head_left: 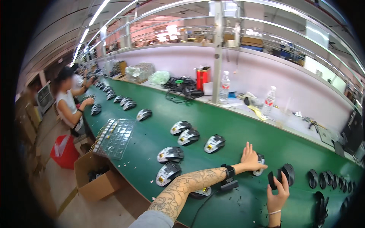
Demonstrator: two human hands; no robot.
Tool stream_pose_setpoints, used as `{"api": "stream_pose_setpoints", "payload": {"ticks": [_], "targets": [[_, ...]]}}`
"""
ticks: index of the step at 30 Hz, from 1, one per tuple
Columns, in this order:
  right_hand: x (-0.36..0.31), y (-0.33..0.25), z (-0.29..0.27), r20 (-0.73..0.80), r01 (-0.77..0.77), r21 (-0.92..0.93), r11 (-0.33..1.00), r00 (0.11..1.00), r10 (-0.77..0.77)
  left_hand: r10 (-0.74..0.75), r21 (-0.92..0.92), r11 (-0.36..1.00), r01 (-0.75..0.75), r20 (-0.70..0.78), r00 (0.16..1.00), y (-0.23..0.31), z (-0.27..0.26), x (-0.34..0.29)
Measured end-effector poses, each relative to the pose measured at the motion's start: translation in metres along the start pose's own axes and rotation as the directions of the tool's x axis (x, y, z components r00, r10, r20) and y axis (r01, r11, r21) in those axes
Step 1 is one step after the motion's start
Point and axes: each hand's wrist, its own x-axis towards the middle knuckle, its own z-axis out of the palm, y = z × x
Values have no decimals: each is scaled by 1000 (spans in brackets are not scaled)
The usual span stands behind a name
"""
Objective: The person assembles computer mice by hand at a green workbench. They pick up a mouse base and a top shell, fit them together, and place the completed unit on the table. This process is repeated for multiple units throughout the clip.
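My left hand (249, 159), at the end of a tattooed forearm with a black wrist strap, has its fingers stretched out. Its palm and thumb lie beside and partly over a silver-and-black computer mouse (259, 167), which they partly hide. To the right, my right hand (278, 194) has its fingers closed round a black mouse cover (287, 174). A thin black piece (271, 181) shows at the left side of those fingers; whether it joins the cover I cannot tell. Left of my hands, a mouse with an exposed yellow spot (214, 143) sits on the green bench (152, 133).
Several black covers (323, 178) line the right side. More mice (169, 173) stand leftward, beyond them a clear plastic tray (121, 138). Bottles (268, 102) stand on the back shelf. An open cardboard box (97, 182) and red bin (64, 152) are below; a co-worker (68, 98) sits far left.
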Motion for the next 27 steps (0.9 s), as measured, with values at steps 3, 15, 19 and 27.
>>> {"api": "stream_pose_setpoints", "payload": {"ticks": [3,15,19,27], "targets": [[2,10,-3,-56,11,-74,997,998,-16,15,94,995,-14,-12,1000,18,-10,0],[3,-8,-11,-57,-78,122,989,995,86,91,-902,-123,415,406,909,19,-29,-57],[4,-17,1,-99,-53,89,995,993,62,125,-909,-177,378,360,924,28,-31,-78],[1,-9,10,-61,-194,137,971,977,204,74,-978,108,179,187,980,41,-23,-99]]}}
